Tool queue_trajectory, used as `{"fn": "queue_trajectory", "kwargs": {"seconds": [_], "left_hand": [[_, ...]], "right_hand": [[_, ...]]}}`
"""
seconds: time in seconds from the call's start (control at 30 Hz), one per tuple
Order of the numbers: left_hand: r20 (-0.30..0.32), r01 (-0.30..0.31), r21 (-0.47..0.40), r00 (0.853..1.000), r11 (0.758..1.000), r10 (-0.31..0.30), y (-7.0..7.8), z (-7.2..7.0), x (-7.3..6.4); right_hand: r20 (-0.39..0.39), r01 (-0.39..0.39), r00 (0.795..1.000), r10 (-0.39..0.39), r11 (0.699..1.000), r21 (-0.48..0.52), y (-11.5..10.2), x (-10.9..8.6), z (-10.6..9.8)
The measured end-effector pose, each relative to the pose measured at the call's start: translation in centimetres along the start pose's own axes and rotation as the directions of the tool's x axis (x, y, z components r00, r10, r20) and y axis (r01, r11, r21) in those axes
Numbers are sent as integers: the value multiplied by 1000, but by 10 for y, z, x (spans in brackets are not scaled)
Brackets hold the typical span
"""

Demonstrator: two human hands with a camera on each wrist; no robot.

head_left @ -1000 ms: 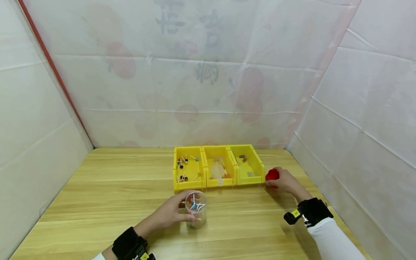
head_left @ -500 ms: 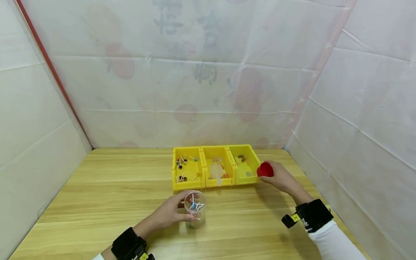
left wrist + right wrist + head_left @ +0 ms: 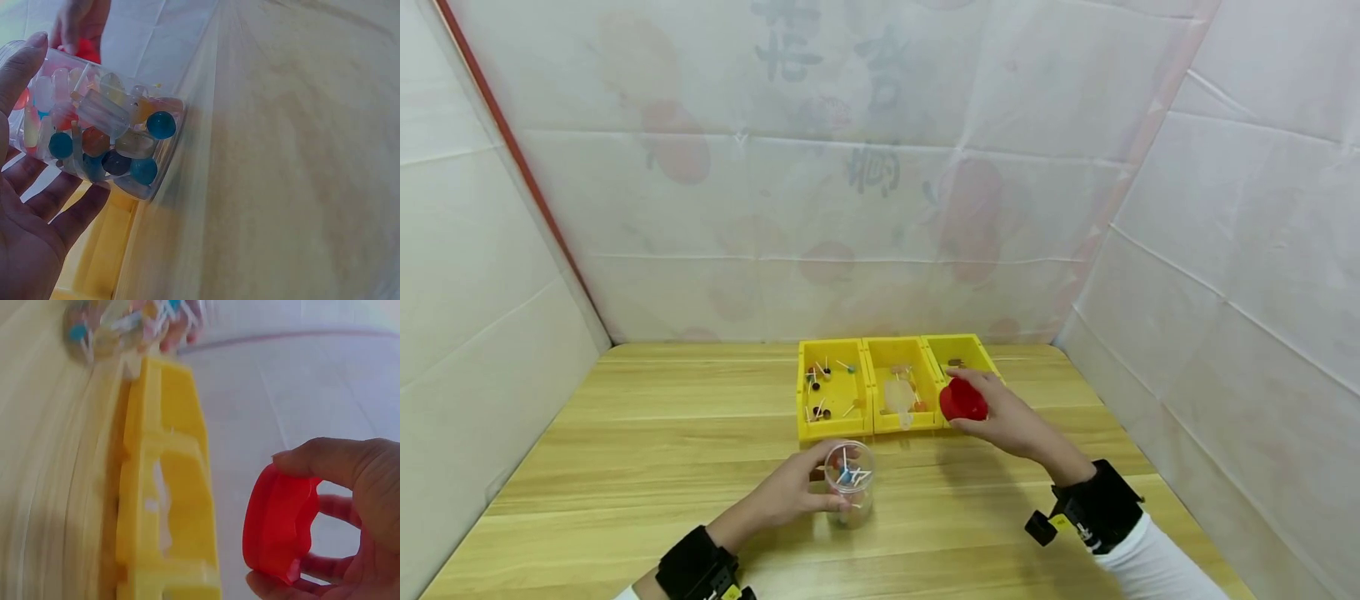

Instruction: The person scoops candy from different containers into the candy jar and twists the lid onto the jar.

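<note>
My left hand [image 3: 788, 493] grips a clear jar [image 3: 852, 510], which stands upright on the table. Inside are several small lollipops with white sticks; the left wrist view shows their teal, orange and pale heads [image 3: 161, 125] through the wall. The jar's mouth is uncovered. Raised in front of the rightmost yellow bin, my right hand [image 3: 1013, 423] holds a red scalloped lid [image 3: 962, 401] by its edge. In the right wrist view, thumb and fingers pinch that lid [image 3: 278, 525] from opposite sides.
Three yellow bins stand joined behind the jar. Lollipops lie in the left bin [image 3: 837, 430], pale and orange pieces in the middle bin [image 3: 912, 422], and a few brown pieces in the right bin [image 3: 951, 338], partly hidden by my hand. White sheeting [image 3: 850, 208] encloses the table.
My right hand has lifted the red lid from the table right of the bins and carried it leftward. The left hand and jar have stayed put.
</note>
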State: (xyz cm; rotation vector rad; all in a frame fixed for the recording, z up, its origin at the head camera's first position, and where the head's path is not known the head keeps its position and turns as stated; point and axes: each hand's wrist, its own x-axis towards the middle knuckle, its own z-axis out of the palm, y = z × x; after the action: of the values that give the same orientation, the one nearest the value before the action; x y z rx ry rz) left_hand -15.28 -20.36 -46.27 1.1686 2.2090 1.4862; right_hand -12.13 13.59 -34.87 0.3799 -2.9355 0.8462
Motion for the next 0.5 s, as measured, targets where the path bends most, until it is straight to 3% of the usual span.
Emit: {"fn": "queue_trajectory", "kwargs": {"seconds": [0.27, 0.5], "left_hand": [[0, 8, 1, 1000, 1000, -8, 1, -1, 0], [10, 24, -15, 1000, 1000, -23, 4, 1, 3]], "right_hand": [[82, 101, 990, -112, 987, 125, -47, 7, 16], [126, 206, 961, -245, 942, 266, -77, 16, 29]]}}
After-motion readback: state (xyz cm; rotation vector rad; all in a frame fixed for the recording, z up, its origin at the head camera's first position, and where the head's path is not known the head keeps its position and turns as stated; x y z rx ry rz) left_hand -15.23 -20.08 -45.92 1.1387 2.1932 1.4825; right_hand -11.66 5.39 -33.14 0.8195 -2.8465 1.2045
